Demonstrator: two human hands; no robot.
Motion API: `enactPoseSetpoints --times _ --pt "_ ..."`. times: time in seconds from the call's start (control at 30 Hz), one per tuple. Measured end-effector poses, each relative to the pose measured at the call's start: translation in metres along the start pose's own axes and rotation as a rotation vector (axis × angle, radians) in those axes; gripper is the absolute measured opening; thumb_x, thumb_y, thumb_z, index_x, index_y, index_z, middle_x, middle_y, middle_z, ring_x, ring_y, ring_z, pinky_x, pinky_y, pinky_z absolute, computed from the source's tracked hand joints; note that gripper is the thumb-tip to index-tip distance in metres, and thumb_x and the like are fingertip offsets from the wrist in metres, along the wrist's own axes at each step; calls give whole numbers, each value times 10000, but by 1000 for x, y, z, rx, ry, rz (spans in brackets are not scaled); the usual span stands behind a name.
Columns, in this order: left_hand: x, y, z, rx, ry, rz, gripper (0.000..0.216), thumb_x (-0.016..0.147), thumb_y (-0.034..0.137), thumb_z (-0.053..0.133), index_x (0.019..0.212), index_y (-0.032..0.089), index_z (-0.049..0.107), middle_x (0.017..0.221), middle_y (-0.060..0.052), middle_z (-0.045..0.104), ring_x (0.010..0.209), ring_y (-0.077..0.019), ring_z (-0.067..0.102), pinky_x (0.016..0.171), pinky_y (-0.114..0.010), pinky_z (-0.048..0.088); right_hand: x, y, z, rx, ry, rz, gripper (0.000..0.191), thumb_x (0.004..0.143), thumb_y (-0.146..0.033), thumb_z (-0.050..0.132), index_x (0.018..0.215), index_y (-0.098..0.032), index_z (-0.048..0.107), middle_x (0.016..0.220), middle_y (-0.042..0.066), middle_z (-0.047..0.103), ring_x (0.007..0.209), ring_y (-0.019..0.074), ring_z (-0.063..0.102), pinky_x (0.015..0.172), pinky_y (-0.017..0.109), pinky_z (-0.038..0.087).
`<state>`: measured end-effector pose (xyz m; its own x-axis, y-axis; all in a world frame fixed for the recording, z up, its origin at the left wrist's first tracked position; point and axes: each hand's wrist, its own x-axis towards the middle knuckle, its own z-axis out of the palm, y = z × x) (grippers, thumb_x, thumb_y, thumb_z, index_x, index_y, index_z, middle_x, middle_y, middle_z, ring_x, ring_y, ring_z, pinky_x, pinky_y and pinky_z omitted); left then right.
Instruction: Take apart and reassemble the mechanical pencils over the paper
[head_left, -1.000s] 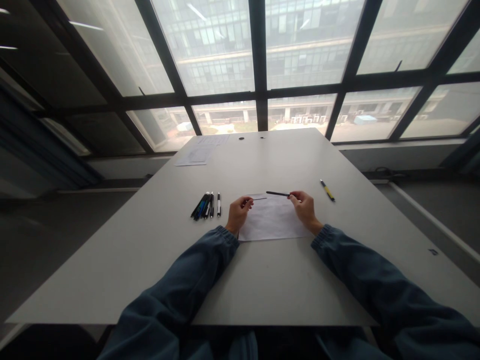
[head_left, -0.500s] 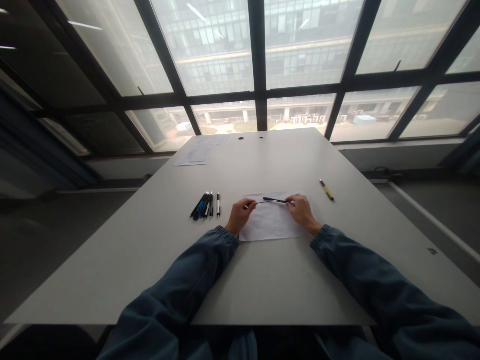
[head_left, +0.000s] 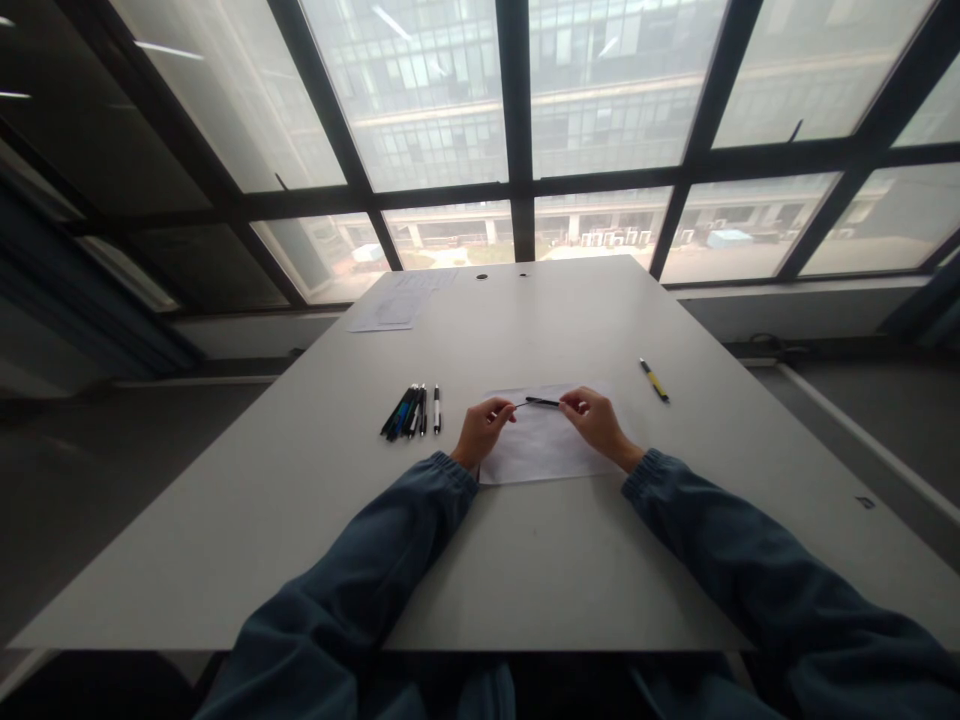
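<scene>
Over a white sheet of paper (head_left: 544, 450) both of my hands are raised and face each other. My left hand (head_left: 482, 428) is closed, pinching a thin dark stick (head_left: 523, 404) that looks like a pen refill. My right hand (head_left: 595, 420) pinches the right end of a black pen barrel (head_left: 543, 402). The stick's tip meets or overlaps the barrel's left end; whether it is inside I cannot tell. Left of my left hand, a white-and-black pen (head_left: 437, 410) lies beside a group of several dark pens (head_left: 406, 412).
A yellow-and-black pen (head_left: 654, 381) lies on the white table (head_left: 300, 560) to the right of the paper. Printed sheets (head_left: 390, 305) rest at the far left. Two dark round spots, one at the back edge (head_left: 482, 277), mark the tabletop. Windows stand behind it.
My right hand has shifted a little left, toward my left hand. Less of the thin stick and of the black barrel shows between the fingers. The pens on the table stay put.
</scene>
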<state>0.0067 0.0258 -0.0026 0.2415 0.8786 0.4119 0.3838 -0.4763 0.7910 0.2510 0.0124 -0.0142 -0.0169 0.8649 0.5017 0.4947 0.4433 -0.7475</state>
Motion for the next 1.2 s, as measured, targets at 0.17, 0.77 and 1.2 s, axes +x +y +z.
enactPoseSetpoints --times 0.17,0.77,1.2 --pt "-3 5 0 -6 -23 32 282 917 409 560 844 162 677 687 -17 699 610 -119 593 607 -224 453 -3 -16 3 214 -184 35 263 822 -393 660 936 -170 743 782 54 718 657 166 619 586 273 482" --pt "-4 4 4 63 -184 144 179 845 340 679 893 168 685 701 -17 720 610 -105 582 589 -210 443 -11 -35 14 475 -171 189 230 756 -363 730 867 -161 742 698 43 712 582 141 616 520 249 490" --pt "-5 6 3 60 -158 82 269 942 389 504 929 178 671 650 3 684 577 -107 567 613 -219 451 -8 -34 11 595 128 214 227 853 -414 596 809 -201 528 650 1 641 495 109 530 460 234 431"
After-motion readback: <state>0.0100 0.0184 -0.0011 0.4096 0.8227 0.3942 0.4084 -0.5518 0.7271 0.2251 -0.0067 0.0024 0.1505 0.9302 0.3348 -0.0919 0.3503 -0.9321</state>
